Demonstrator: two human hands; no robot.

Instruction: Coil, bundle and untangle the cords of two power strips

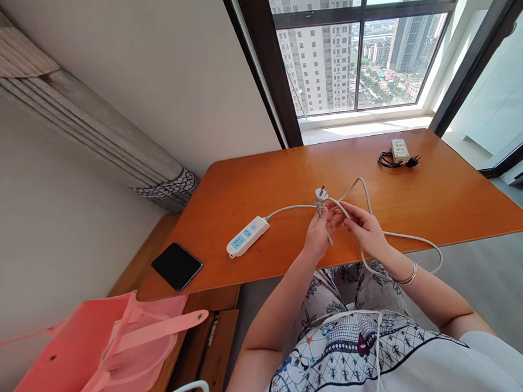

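My left hand (318,235) is closed on the white plug (321,195), whose prongs point up, above the front part of the wooden table (282,178). Thumb and fingers of my right hand (367,229) pinch the white cord (413,237) close beside it. From there the cord loops over the table and hangs past its front edge near my right wrist. A white power strip (248,236) with blue sockets lies on the table to the left of my hands, a cord running from its end toward them.
A black tablet (177,266) lies at the table's left end. Toward the back right sits a small beige socket block (400,150) with a black cord and plug. A pink bag (133,346) is at the lower left, and a window (359,59) stands behind the table.
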